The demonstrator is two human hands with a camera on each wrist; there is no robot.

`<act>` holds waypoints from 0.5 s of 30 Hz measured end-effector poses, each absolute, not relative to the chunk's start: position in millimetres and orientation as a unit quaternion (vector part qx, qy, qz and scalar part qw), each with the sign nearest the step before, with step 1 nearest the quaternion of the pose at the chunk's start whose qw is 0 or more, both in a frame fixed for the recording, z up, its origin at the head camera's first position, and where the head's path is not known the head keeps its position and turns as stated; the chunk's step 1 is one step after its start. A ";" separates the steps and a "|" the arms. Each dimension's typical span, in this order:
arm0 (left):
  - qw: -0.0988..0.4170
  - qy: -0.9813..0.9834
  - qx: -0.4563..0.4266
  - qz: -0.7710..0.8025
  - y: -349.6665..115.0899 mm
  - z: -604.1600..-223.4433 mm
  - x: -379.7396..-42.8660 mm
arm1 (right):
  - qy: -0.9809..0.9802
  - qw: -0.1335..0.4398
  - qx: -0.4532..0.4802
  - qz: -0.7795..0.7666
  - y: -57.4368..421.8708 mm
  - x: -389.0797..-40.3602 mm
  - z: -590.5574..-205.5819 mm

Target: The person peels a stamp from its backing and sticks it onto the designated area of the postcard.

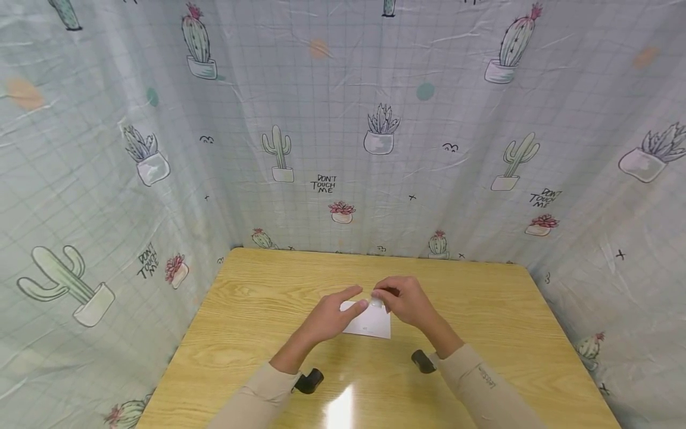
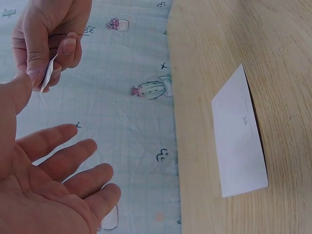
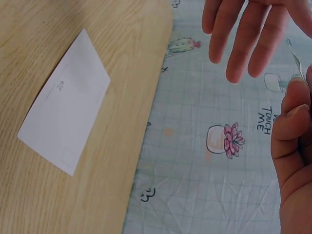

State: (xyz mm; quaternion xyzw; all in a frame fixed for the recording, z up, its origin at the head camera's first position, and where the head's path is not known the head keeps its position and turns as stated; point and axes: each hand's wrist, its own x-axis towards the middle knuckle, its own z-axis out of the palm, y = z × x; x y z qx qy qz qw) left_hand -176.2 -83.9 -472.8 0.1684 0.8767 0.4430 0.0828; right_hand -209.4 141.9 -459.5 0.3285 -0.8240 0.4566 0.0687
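The right hand (image 1: 407, 301) pinches a small white piece (image 2: 49, 73) between thumb and fingers, raised above the desk (image 1: 257, 310), while the left hand (image 1: 331, 316), fingers loosely spread and gripping nothing, is just beside it. Below them a white card (image 1: 371, 323) with faint print lies on the desk, and a cactus-patterned curtain (image 1: 321, 89) hangs beyond.

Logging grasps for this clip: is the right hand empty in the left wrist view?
No; the right hand pinches a thin white piece, which shows sticking out past its grip.
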 end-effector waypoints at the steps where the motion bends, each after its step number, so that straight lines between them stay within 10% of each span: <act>1: 0.084 0.874 0.168 0.448 -83.5 -472.9 -176.2 | -0.824 0.070 0.329 0.457 141.7 -209.3 -459.5; 15: 0.090 0.840 0.158 0.511 -80.4 -473.1 -175.6 | -0.817 0.074 0.341 0.460 140.1 -209.5 -460.1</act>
